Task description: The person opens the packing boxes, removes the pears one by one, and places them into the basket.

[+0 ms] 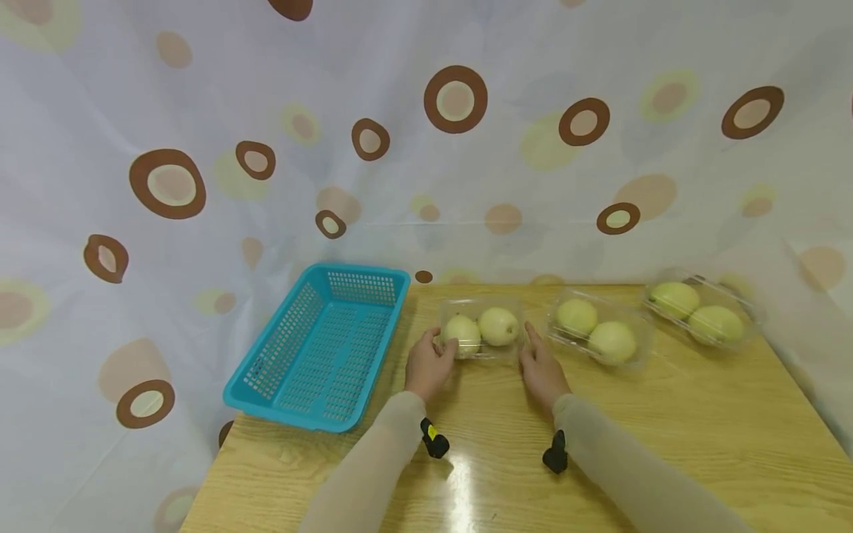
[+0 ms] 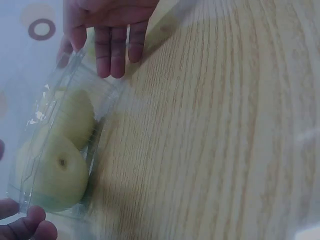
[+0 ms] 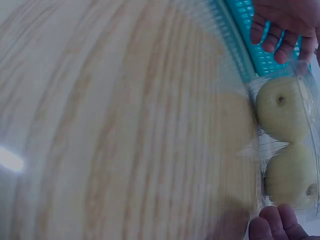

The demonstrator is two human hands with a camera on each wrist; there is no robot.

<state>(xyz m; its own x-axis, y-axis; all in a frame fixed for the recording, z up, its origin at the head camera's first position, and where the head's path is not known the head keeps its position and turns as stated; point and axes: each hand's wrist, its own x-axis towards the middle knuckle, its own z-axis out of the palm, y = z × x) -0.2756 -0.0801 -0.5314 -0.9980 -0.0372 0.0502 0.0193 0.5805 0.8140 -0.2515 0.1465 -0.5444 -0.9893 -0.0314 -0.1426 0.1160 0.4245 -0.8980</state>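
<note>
A: You have your left hand and right hand spread apart, one at each end of the nearest clear box. It sits on the table, between them, with two pale fruits inside

B: Are you clamped on it, though?

A: Not by the look of it. Your left fingers and thumb lie at the left end and near corner, and your right fingers run fairly straight along the right end. The wrist views show loose fingers at both ends; how hard you press, we cannot tell

B: So your step in hand reads as steadying that box between two palms. Whether you are taking it up or letting it go, one moment cannot settle

A: Then your next move, if it is a lift, calls for even inward pressure at both ends. Keep the box level, since the fruits could roll and the thin plastic may flex

B: You also have a blue basket near your left hand, and a second box and a third box off to the right, so mind the second one beside your right knuckles
</note>
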